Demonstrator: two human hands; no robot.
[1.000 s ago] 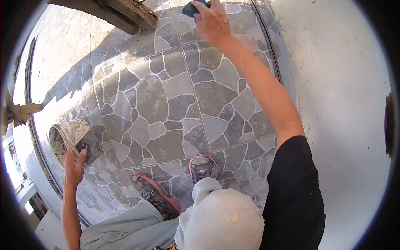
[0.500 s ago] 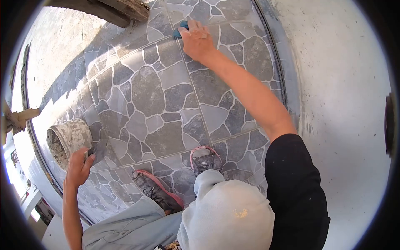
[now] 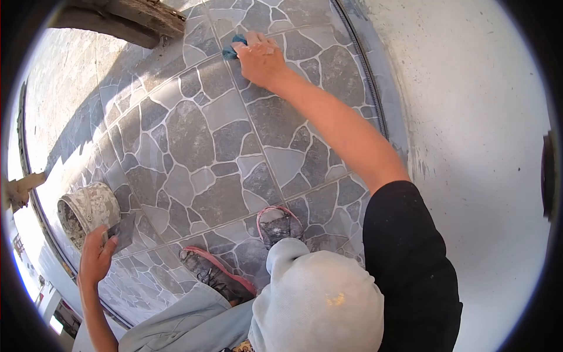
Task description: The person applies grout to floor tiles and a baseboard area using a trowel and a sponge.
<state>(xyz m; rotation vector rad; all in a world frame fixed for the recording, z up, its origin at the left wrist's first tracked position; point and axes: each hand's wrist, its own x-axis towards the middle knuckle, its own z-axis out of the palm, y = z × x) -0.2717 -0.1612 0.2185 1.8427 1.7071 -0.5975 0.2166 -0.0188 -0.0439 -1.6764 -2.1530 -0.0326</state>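
Observation:
My right hand [image 3: 262,61] reaches forward and grips a blue-green sponge or rag [image 3: 231,51], pressing it on the tiled floor [image 3: 196,135] beside a straight joint between tiles. The fingers cover part of it. At the lower left my left hand [image 3: 95,258] is closed round the handle of a putty knife [image 3: 124,232]. Its flat grey blade points up and to the right, just over the floor. Right beyond this hand a mortar-crusted bucket [image 3: 101,202] lies tilted, its mouth facing left.
My shoes [image 3: 280,226] stand on the stone-pattern tiles near my knees. A wooden beam [image 3: 126,20] stands at the upper left. Along the right runs a dark ribbed bar [image 3: 366,73] in front of a white wall [image 3: 469,117]. A wooden piece [image 3: 24,186] juts in at far left.
The whole view has shifted a little, so the floor and bucket sit further left. My right hand with the blue-green piece has moved slightly back along the joint. The putty knife's blade shows more flatly.

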